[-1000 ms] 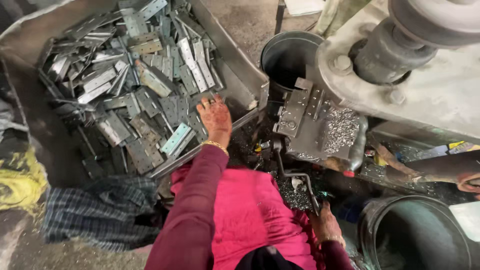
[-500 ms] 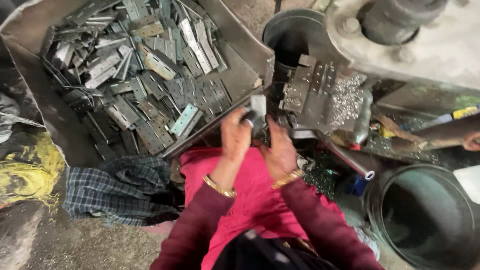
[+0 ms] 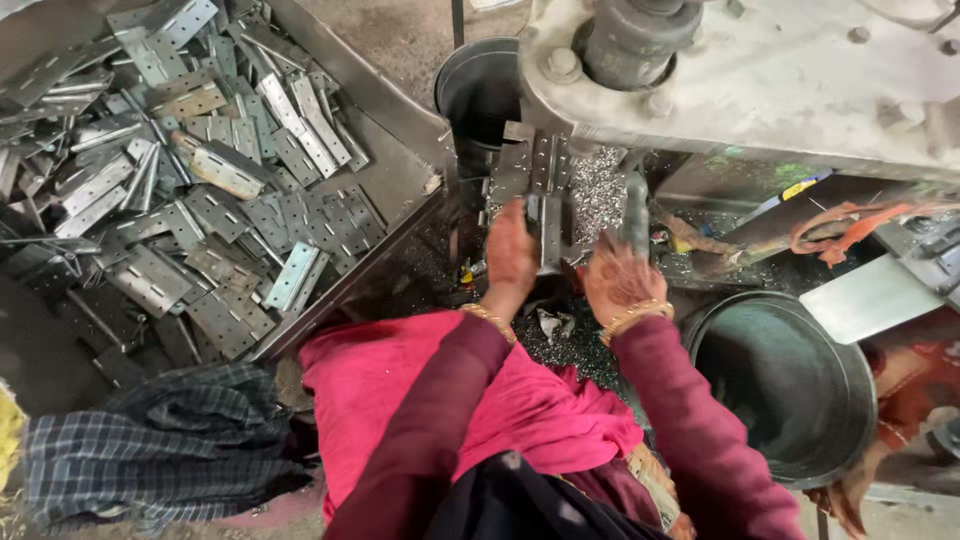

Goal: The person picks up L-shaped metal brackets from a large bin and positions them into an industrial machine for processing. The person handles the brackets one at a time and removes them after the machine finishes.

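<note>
Both hands (image 3: 565, 265) apparently hold hinge plate (image 3: 549, 232) at press (image 3: 760, 80).

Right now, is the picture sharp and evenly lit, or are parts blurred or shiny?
Head view: soft, even daylight; the metal plates in the tray show pale glare; both hands, left hand and right hand, look slightly soft; the bucket interior is dark.

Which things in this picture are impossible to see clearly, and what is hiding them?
- Head view: the fingertips of the left hand are hidden behind the metal strip, so its grip is unclear.
- The palm of the right hand faces away; whether it holds the lever cannot be told.
- The top of the press machine is cut off by the upper edge.
- The dark bucket has a shadowed inside; its contents are not visible.
</note>
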